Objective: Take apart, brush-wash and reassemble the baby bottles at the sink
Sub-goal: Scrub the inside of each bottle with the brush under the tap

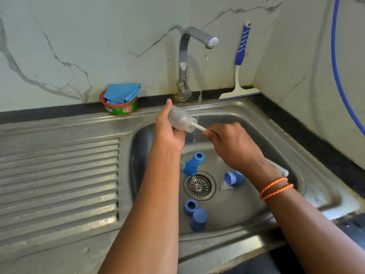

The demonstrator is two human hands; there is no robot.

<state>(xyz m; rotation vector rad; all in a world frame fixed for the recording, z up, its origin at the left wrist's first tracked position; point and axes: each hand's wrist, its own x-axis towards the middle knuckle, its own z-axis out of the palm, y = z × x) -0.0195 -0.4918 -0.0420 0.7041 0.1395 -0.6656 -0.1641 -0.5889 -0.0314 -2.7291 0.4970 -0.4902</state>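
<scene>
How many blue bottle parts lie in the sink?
6: two behind the drain, two right of it, two in front. The arms may hide more.

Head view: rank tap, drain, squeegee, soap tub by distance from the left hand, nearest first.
From left hand:
1. Tap, just behind it.
2. Soap tub on the back ledge, left; drain in the basin: too close to call.
3. Squeegee, far right corner.

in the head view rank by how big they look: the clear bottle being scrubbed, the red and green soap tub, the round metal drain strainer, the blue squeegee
1. blue-handled squeegee
2. red and green soap tub, clear plastic bottle, round metal drain strainer: all three look too alike to rank, and the left hand hides part of the bottle.
</scene>
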